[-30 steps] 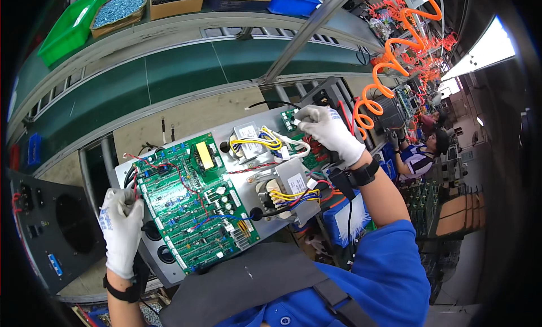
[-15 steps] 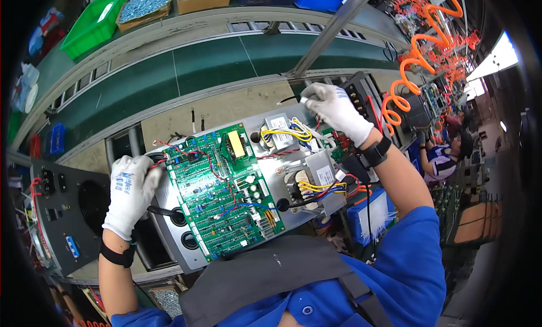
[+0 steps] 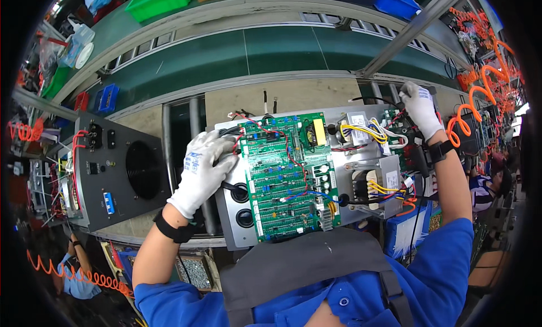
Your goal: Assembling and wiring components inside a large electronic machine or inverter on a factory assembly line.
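Observation:
An open metal chassis [image 3: 226, 211] lies in front of me, carrying a green circuit board [image 3: 276, 180] and, to its right, two transformers [image 3: 354, 129] with yellow, white and blue leads. My left hand [image 3: 200, 172], in a white glove, is at the chassis's left edge. Its fingers are curled round dark and red wires [image 3: 230, 133] by the board's far left corner. My right hand [image 3: 422, 110], also gloved, is at the chassis's far right end beside a small green board [image 3: 398, 124]. Its fingers are bent, and whatever lies between them is hidden.
A dark unit with a round fan opening [image 3: 99, 177] stands on the rollers [image 3: 197, 118] at left. Beyond runs a green conveyor belt [image 3: 276, 53], with a slanting metal post [image 3: 409, 36] at right. Orange coiled hoses [image 3: 477, 95] hang at far right. Other people are at both sides.
The view has swung left, so the chassis and both hands appear further right. My right hand has shifted slightly rightward along the chassis, its fingers now pointing away from me. The left keeps its place.

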{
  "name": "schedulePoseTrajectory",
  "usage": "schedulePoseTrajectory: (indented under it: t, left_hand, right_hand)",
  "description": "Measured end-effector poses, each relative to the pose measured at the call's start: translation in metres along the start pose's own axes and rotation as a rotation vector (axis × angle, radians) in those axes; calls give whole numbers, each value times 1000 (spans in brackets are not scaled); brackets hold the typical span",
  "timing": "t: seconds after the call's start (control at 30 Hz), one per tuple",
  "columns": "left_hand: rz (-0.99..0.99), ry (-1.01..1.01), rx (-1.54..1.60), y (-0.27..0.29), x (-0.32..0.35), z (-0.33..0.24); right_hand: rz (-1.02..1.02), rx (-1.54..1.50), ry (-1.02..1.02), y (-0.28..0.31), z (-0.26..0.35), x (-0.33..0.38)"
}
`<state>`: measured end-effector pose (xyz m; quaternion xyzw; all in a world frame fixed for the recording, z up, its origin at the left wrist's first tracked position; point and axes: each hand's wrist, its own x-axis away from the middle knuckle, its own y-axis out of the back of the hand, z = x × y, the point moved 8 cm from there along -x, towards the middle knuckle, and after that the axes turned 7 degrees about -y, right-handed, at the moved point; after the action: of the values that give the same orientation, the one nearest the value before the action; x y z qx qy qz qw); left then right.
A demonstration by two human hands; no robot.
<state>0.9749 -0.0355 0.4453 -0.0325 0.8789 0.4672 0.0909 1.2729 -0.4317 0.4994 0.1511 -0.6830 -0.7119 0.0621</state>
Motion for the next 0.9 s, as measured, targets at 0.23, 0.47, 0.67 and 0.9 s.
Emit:
schedulePoseTrajectory:
  t: [0.23, 0.47, 0.67, 0.9]
  left_hand:
    - [-48, -160, -228, 22, -20, -22]
    - [-160, 148, 156, 17, -2, -1]
    - [-171, 250, 459, 2, 6, 8]
    - [-117, 342, 585, -11, 14, 31]
  right_hand:
    - [-42, 69, 76, 27, 24, 17]
    - [421, 270, 33, 19, 33, 35]
    - [627, 32, -73, 16, 29, 34]
    - [582, 395, 23, -4, 22, 32]
